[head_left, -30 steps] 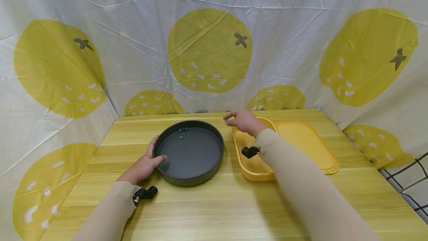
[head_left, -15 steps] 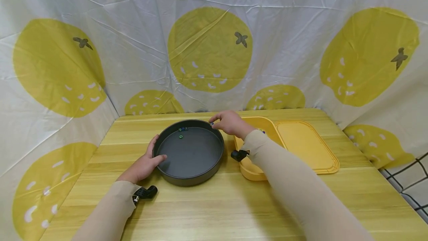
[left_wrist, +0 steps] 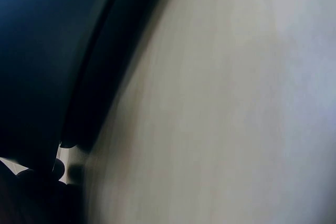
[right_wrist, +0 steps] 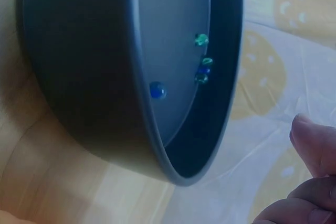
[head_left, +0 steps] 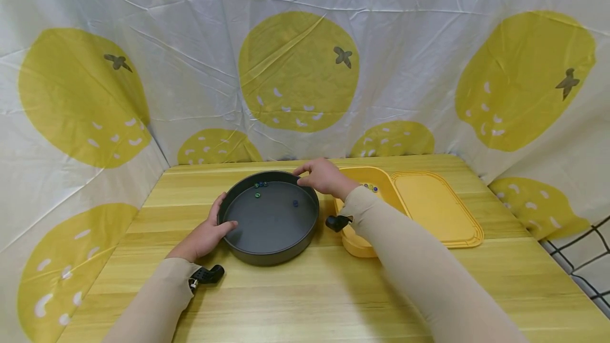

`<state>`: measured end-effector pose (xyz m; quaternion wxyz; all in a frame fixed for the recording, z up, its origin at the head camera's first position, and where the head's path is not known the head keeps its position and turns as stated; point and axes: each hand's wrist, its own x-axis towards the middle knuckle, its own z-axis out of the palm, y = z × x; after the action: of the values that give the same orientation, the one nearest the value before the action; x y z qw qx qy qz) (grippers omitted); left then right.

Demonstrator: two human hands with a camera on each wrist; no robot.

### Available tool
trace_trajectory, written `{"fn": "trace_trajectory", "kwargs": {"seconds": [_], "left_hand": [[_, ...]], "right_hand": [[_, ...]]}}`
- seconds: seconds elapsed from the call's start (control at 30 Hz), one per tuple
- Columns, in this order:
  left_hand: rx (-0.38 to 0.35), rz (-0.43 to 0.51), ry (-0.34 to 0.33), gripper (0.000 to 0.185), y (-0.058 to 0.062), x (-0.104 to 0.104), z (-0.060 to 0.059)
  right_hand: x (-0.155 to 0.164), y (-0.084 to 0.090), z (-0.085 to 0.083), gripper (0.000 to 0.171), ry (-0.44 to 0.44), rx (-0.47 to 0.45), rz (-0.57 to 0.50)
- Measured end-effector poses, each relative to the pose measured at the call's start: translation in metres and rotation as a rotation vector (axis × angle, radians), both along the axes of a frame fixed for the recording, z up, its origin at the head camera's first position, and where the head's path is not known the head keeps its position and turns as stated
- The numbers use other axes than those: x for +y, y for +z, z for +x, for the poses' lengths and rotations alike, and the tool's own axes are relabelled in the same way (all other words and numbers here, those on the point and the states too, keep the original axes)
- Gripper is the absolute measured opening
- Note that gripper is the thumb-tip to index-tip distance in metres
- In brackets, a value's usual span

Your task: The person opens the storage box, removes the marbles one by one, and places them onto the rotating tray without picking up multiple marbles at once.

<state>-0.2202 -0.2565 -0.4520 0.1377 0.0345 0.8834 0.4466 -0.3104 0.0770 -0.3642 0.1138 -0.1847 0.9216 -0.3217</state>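
Note:
A dark round pan stands on the wooden table. My left hand grips its left rim, thumb hooked over the edge. My right hand hovers at the pan's far right rim with relaxed fingers and holds nothing. A blue marble lies loose on the pan floor near that hand, and several green and blue marbles sit by the far wall. The right wrist view shows the pan's wall, the blue marble, the marble cluster and my fingertips. The left wrist view is a dark blur of the pan.
A yellow tray with a few marbles stands right of the pan. Its flat yellow lid lies beside it. A lemon-print cloth walls the table on three sides. Black netting shows at the lower right.
My right hand came left from the yellow tray to the pan's far rim and let go of a blue marble, which now lies in the pan. The left hand stayed put.

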Motion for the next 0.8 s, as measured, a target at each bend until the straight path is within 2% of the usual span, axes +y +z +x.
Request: {"fn": "trace_trajectory", "kwargs": {"seconds": [0.23,0.57,0.67,0.8], "left_hand": [[0.006,0.001,0.001,0.095,-0.001,0.000,0.000],[0.004,-0.010,0.009,0.094,-0.003,-0.002,-0.002],[0.004,-0.011,0.003,0.094,-0.003,-0.002,-0.002],[0.001,-0.006,0.005,0.094,-0.003,-0.002,-0.003]], "right_hand": [[0.025,-0.003,-0.006,0.037,-0.032,0.007,0.016],[0.085,-0.026,-0.020,0.040,-0.173,-0.079,-0.094],[0.099,-0.034,-0.023,0.041,-0.204,-0.097,-0.084],[0.109,-0.041,-0.025,0.039,-0.234,-0.081,-0.015]]}}
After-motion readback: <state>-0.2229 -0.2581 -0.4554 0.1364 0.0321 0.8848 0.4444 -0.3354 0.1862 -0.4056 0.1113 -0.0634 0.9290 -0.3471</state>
